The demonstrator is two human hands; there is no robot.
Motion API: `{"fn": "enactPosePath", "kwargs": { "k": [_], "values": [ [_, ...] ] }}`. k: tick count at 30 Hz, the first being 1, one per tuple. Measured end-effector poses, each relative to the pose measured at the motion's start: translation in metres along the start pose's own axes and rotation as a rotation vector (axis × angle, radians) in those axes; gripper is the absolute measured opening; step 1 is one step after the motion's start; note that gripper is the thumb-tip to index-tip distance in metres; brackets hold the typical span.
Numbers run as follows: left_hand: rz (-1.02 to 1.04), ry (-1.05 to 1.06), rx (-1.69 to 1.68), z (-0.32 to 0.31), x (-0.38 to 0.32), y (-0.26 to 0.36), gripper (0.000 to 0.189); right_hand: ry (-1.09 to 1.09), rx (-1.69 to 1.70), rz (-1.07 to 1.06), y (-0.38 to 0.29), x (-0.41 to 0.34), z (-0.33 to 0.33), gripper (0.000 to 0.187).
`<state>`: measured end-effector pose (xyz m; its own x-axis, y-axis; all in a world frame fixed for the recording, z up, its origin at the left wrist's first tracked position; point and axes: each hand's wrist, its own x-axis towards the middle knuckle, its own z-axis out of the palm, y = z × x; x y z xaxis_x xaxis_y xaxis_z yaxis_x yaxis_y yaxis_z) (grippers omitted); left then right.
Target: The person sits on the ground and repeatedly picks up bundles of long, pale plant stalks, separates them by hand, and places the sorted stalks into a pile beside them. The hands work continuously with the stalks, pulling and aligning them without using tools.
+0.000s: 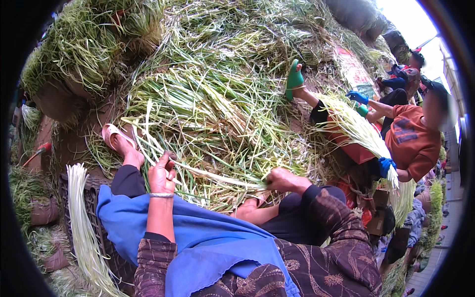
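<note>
My left hand (161, 174), with a bracelet at the wrist, grips a few long pale green stalks (200, 171) of a leafy vegetable, perhaps garlic greens. To the right, my right hand (284, 180) is closed near the other end of these stalks, slightly blurred; what lies between its fingers is hidden. A loose heap of green and yellowing stalks (211, 107) spreads on the ground in front of both hands. A blue apron (207, 230) covers my lap. At my left, a bundle of trimmed pale stalks (81, 219) rests on a dark plastic crate (98, 230).
On the right, a seated co-worker in an orange shirt (413, 137) and blue gloves holds a large bundle of pale stalks (362, 128). Big bundles of greens (74, 55) stand at the upper left. A red-ended tool (43, 148) lies at the far left. More people sit at the upper right.
</note>
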<state>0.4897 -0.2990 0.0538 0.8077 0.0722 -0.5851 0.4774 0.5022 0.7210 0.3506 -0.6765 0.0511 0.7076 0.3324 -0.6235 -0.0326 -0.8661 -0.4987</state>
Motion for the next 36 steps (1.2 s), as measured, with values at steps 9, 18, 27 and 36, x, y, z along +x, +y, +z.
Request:
{"fn": "enactPosePath", "kwargs": {
  "k": [9,18,27,36],
  "values": [
    [-0.089,-0.243,0.200,0.021,-0.026,-0.010,0.019,0.368,0.206,-0.003,-0.026,0.079,-0.001,0.053],
    [-0.105,-0.119,0.323,0.014,-0.031,-0.047,0.012,0.739,1.615,-0.107,-0.173,0.147,-0.009,0.029],
    [0.224,0.264,1.205,-0.063,0.021,-0.043,0.022,1.439,1.473,-0.654,-0.108,0.022,-0.231,0.026],
    [0.032,-0.175,0.362,0.020,-0.040,-0.073,0.034,0.717,1.438,-0.120,-0.188,0.191,-0.095,0.031]
  ]
}}
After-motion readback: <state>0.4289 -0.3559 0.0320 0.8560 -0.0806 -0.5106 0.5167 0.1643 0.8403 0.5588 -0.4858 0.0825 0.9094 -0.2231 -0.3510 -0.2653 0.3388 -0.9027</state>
